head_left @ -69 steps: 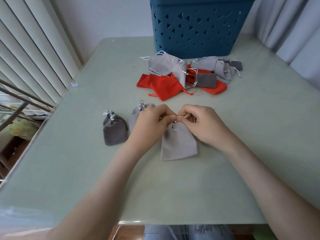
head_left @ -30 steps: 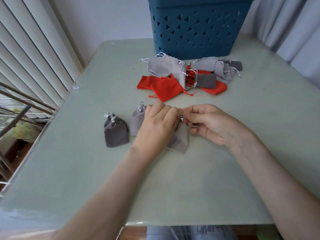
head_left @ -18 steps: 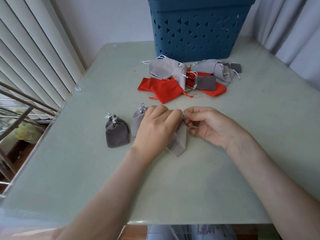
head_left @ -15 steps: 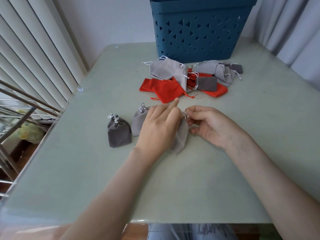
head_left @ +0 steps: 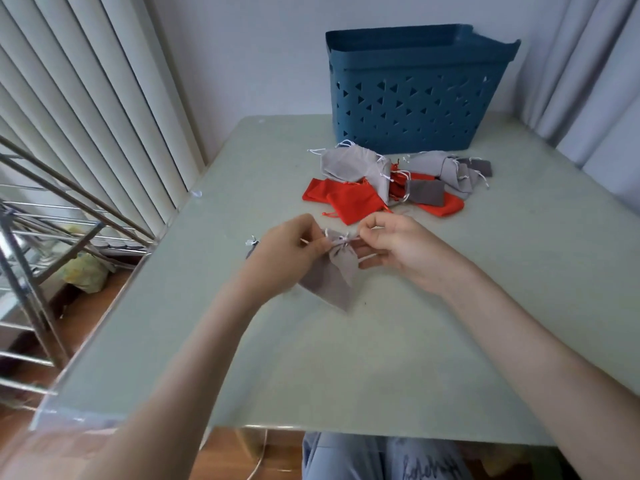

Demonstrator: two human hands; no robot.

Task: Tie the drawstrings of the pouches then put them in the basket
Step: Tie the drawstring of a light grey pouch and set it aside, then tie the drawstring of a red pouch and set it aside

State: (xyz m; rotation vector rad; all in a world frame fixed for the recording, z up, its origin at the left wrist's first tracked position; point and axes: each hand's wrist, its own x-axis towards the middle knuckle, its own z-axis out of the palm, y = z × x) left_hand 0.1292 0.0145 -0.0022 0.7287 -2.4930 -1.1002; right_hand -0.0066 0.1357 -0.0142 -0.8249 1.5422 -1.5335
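A light grey pouch (head_left: 334, 277) hangs between my hands just above the table, its neck cinched. My left hand (head_left: 287, 251) pinches the white drawstring on the pouch's left side. My right hand (head_left: 394, 247) pinches the string on the right side. A pile of grey and red pouches (head_left: 391, 181) lies further back. Behind it stands the blue basket (head_left: 415, 88) with triangle cut-outs. A dark grey tied pouch (head_left: 251, 249) peeks out from behind my left hand, mostly hidden.
The pale green table (head_left: 381, 358) has its left edge by white vertical blinds (head_left: 86, 109) and a metal rack (head_left: 41, 220). Grey curtains (head_left: 595, 74) hang at the right. My knees show under the front edge.
The pouch has been lifted off the table and its neck is drawn tight. My hands have moved apart, pulling the strings sideways. The camera has tilted up, showing the whole basket.
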